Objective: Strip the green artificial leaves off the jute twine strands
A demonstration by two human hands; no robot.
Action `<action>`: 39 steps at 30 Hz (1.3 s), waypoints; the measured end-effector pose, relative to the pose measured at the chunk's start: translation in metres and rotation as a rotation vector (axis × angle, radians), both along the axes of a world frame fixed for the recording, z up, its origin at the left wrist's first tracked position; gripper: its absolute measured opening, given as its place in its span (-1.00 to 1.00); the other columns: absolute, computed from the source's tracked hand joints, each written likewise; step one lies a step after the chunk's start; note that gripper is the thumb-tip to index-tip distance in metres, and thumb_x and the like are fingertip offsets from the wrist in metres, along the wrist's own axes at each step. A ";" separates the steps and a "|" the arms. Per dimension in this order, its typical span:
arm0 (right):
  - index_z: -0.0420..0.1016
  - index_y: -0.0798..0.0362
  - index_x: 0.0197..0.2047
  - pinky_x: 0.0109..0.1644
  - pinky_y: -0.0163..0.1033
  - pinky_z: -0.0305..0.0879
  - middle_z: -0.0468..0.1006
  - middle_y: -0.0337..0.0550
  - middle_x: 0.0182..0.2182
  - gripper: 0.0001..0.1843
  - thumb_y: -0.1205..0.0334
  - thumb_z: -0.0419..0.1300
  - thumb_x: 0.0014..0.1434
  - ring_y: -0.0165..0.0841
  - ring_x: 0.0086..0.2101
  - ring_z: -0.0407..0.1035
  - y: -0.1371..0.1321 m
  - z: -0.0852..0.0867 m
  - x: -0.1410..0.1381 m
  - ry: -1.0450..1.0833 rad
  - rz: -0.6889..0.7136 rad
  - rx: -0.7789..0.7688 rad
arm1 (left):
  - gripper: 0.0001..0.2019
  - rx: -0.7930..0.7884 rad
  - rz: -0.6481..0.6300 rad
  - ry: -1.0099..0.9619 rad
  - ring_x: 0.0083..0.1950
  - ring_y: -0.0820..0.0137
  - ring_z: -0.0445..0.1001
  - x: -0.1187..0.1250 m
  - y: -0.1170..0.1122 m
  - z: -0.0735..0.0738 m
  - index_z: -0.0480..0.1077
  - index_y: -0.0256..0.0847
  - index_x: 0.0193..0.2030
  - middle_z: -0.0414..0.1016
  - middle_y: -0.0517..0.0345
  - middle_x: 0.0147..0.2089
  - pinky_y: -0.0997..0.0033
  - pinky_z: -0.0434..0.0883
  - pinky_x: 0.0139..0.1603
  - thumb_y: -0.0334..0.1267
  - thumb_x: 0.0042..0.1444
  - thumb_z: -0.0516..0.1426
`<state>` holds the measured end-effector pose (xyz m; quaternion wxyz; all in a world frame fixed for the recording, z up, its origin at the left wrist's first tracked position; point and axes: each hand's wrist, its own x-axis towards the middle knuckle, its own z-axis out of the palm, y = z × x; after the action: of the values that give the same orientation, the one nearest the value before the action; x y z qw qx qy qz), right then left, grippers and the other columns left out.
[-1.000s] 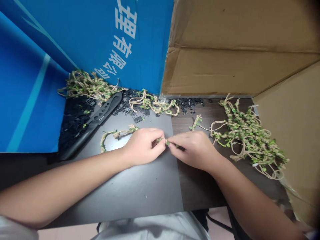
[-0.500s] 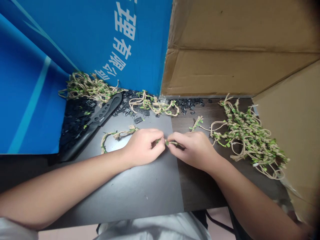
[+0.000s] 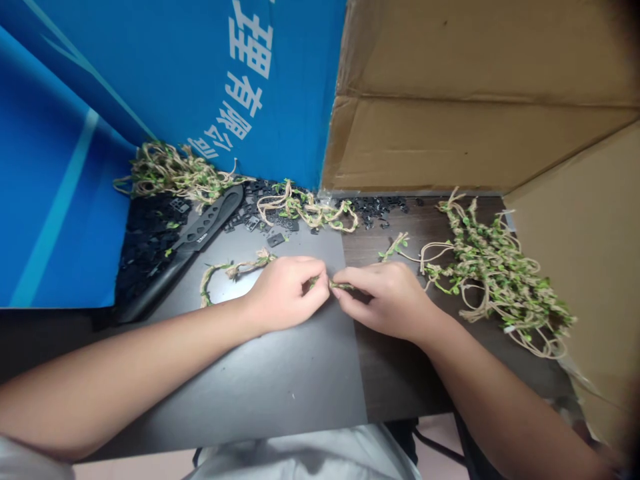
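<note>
both hands [image 3: 283, 293] have shifted slightly left. left fingers [image 3: 317, 288] and right fingers [image 3: 340, 292] pinch shut on a short jute-and-leaf vine strand [image 3: 341, 286], which spans the narrow gap between them, above the bench [image 3: 280, 380].

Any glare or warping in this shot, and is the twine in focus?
Head view: glare whitens the mat beside the left hand; the twine between it and the right hand looks fairly sharp; the wide lens bows the cardboard; the far right corners darken.
</note>
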<state>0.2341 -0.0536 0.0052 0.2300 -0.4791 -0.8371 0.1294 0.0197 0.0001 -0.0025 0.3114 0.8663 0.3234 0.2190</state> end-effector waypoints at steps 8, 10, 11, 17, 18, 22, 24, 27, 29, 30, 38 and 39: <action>0.60 -0.05 -0.21 -0.38 -0.28 0.04 0.54 -0.36 -0.51 -0.85 0.27 0.18 0.27 -0.48 -0.50 0.39 0.001 -0.001 0.001 -0.003 0.007 0.038 | -0.78 -0.010 -0.003 -0.007 -0.41 0.48 0.33 0.000 0.000 0.001 0.31 -0.22 -0.47 0.33 0.25 -0.49 0.45 0.20 -0.33 -0.36 0.22 0.05; 0.61 -0.05 -0.22 -0.38 -0.27 0.04 0.55 -0.35 -0.52 -0.84 0.26 0.18 0.28 -0.47 -0.50 0.40 0.001 -0.003 0.001 -0.015 0.009 0.044 | -0.78 -0.003 -0.004 -0.003 -0.41 0.48 0.33 0.000 0.000 0.000 0.32 -0.22 -0.47 0.33 0.25 -0.48 0.45 0.19 -0.33 -0.36 0.23 0.05; 0.62 -0.06 -0.22 -0.38 -0.27 0.04 0.55 -0.34 -0.52 -0.84 0.26 0.18 0.29 -0.47 -0.50 0.41 0.001 -0.003 0.001 -0.017 0.011 0.047 | -0.78 0.000 -0.004 0.000 -0.41 0.48 0.33 0.000 0.000 0.000 0.32 -0.22 -0.47 0.33 0.25 -0.48 0.44 0.19 -0.33 -0.36 0.23 0.05; 0.64 -0.04 -0.20 -0.36 -0.26 0.06 0.59 -0.32 -0.48 -0.81 0.26 0.17 0.33 -0.45 -0.48 0.45 0.002 -0.003 0.001 -0.030 0.040 0.051 | -0.76 -0.002 -0.002 0.005 -0.40 0.47 0.33 -0.001 0.000 -0.002 0.32 -0.23 -0.46 0.33 0.25 -0.48 0.44 0.19 -0.32 -0.35 0.26 0.05; 0.64 -0.04 -0.19 -0.35 -0.26 0.07 0.60 -0.31 -0.47 -0.80 0.26 0.16 0.35 -0.45 -0.46 0.46 0.002 -0.003 0.001 -0.030 0.051 0.045 | -0.77 -0.002 0.001 0.002 -0.40 0.48 0.33 -0.001 0.000 -0.002 0.32 -0.23 -0.46 0.34 0.25 -0.47 0.44 0.20 -0.32 -0.35 0.26 0.05; 0.64 -0.04 -0.17 -0.33 -0.27 0.09 0.62 -0.30 -0.44 -0.79 0.25 0.14 0.37 -0.44 -0.42 0.48 0.003 -0.004 0.002 -0.020 0.076 0.024 | -0.78 0.001 0.020 -0.006 -0.40 0.48 0.33 -0.001 0.000 -0.001 0.32 -0.23 -0.45 0.34 0.26 -0.47 0.45 0.20 -0.32 -0.37 0.25 0.06; 0.65 -0.05 -0.19 -0.33 -0.28 0.10 0.63 -0.30 -0.43 -0.79 0.25 0.15 0.36 -0.45 -0.43 0.48 0.002 -0.004 0.002 -0.015 0.058 0.025 | -0.78 0.003 0.019 -0.013 -0.38 0.48 0.35 -0.001 -0.001 0.000 0.32 -0.23 -0.44 0.36 0.25 -0.45 0.44 0.21 -0.31 -0.37 0.26 0.06; 0.65 -0.05 -0.23 -0.33 -0.29 0.11 0.63 -0.30 -0.46 -0.78 0.25 0.16 0.35 -0.45 -0.45 0.47 0.002 -0.004 0.001 -0.025 0.020 0.031 | -0.79 0.006 0.008 -0.027 -0.32 0.44 0.40 -0.003 -0.001 0.001 0.34 -0.22 -0.38 0.42 0.22 -0.39 0.43 0.26 -0.25 -0.35 0.31 0.03; 0.65 -0.05 -0.24 -0.33 -0.29 0.11 0.63 -0.30 -0.46 -0.78 0.24 0.16 0.35 -0.44 -0.45 0.48 0.003 -0.005 0.001 -0.033 -0.009 0.043 | -0.85 0.016 0.013 -0.031 -0.24 0.39 0.45 -0.004 -0.001 0.001 0.39 -0.22 -0.25 0.48 0.18 -0.30 0.40 0.31 -0.19 -0.34 0.32 0.03; 0.65 -0.05 -0.24 -0.33 -0.29 0.11 0.64 -0.30 -0.45 -0.78 0.24 0.16 0.35 -0.44 -0.44 0.49 0.003 -0.005 0.000 -0.033 -0.024 0.050 | -0.88 0.030 0.023 -0.034 -0.18 0.36 0.47 -0.005 -0.001 0.001 0.40 -0.22 -0.16 0.51 0.15 -0.23 0.37 0.34 -0.14 -0.34 0.31 0.03; 0.61 -0.04 -0.25 -0.34 -0.27 0.06 0.66 -0.30 -0.41 -0.81 0.23 0.16 0.34 -0.43 -0.42 0.49 0.002 -0.010 -0.004 -0.054 -0.092 0.060 | -0.44 0.373 -0.002 -0.131 0.21 0.02 0.40 -0.004 -0.010 0.002 0.21 -0.31 0.30 0.42 -0.22 0.20 -0.06 0.35 0.21 -0.30 0.15 0.13; 0.61 -0.03 -0.26 -0.35 -0.27 0.06 0.66 -0.29 -0.41 -0.81 0.22 0.17 0.33 -0.43 -0.43 0.48 0.002 -0.012 -0.005 -0.059 -0.096 0.080 | -0.40 0.422 -0.018 -0.157 0.24 0.00 0.39 -0.003 -0.013 0.002 0.18 -0.29 0.32 0.41 -0.23 0.23 -0.09 0.33 0.23 -0.32 0.12 0.15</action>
<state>0.2295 -0.0518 -0.0064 0.2303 -0.5126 -0.8241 0.0706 0.0162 -0.0126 -0.0006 0.1496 0.8955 0.2374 0.3455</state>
